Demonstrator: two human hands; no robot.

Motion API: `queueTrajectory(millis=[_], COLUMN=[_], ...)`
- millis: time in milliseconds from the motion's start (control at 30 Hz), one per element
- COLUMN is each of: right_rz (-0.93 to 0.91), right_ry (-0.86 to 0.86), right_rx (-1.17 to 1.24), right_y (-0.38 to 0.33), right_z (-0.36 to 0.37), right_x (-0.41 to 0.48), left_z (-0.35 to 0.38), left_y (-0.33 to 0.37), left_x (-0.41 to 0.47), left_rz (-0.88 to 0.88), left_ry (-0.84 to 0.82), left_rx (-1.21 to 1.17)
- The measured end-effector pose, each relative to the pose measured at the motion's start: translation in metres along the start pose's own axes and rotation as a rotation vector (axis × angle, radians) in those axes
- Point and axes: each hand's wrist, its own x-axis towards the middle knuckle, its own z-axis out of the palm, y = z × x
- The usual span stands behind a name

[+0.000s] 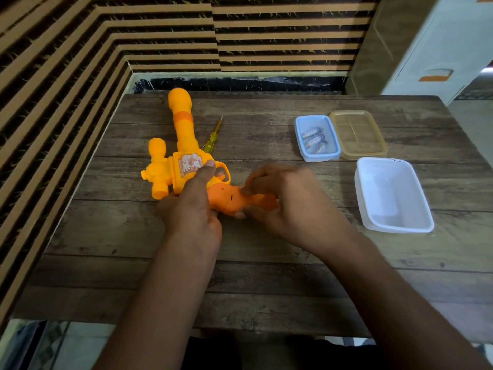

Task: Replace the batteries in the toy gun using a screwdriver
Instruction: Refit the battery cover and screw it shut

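No text, brand or number could be read anywhere. A sticker (190, 164) with an orange and white print sat on the side of the toy gun (184, 129), directly at the thumb tip of the left hand (192, 209) that gripped the gun. The print was too blurred to make out any letters. The batteries (314, 138) carried printed wrappers with orange and dark bands. They lay in a small blue box (320, 157) well to the right of the grip and further from the person, and the writing on them was too small to read.
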Motion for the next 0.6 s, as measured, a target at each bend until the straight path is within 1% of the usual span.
queueTrajectory(millis=[100, 300, 367, 433, 500, 567, 600], right_rz=[0.009, 0.023, 0.106, 0.200, 0.244, 0.276, 0.309], right_ry=[0.008, 0.052, 0.059, 0.086, 0.125, 0.127, 0.099], right_rx=[-0.005, 0.001, 0.052, 0.174, 0.256, 0.246, 0.223], right_y=[0.000, 0.000, 0.000, 0.002, 0.008, 0.016, 0.022], right_z=[0.002, 0.006, 0.002, -0.005, -0.014, -0.022, -0.025], right_x=[0.000, 0.002, 0.000, -0.001, -0.003, -0.007, -0.009], left_z=[-0.001, 0.000, 0.000, -0.001, -0.002, -0.001, 0.000], left_y=[-0.001, 0.001, 0.003, 0.005, 0.005, 0.005, 0.005], left_x=[0.003, -0.002, -0.004, -0.006, -0.006, -0.006, -0.005], left_rz=[-0.014, 0.004, 0.006, 0.018, 0.022, 0.021, 0.016], left_ry=[-0.028, -0.016, -0.015, -0.007, 0.018, 0.013, 0.008], left_rx=[0.015, 0.006, -0.011, -0.023, -0.010, 0.008, 0.021])
